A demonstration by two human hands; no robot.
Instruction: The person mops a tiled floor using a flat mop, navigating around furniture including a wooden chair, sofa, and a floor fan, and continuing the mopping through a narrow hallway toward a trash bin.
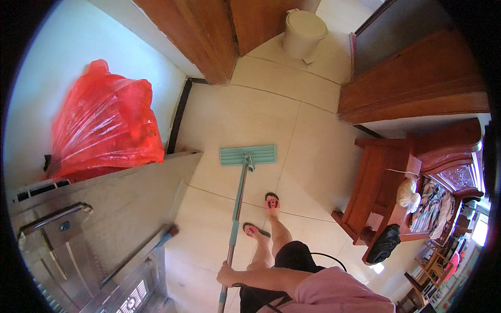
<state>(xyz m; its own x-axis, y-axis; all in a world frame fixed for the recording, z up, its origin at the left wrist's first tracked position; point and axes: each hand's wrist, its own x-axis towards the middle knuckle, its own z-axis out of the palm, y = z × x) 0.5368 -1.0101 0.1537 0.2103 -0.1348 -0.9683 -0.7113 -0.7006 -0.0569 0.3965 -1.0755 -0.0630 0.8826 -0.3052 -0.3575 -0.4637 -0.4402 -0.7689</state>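
Note:
My right hand point(226, 274) is closed around the metal pole point(239, 191) of a flat mop, near the bottom of the view. The pole has teal sleeves and runs forward to a teal rectangular mop head point(258, 155) lying on the tiled floor point(250, 117). My right forearm passes across in front of my legs. My left hand is out of view. My feet, in pink and black sandals point(272, 201), stand to the right of the pole, behind the mop head.
A red plastic bag point(109, 125) bulges above a metal panel with handles point(129, 187) at left. A lidded bin point(305, 35) stands ahead near wooden door frames point(211, 43). A carved wooden bench point(383, 164) at right bears a white bag point(408, 195), a black bag point(385, 244) and cloth point(430, 211).

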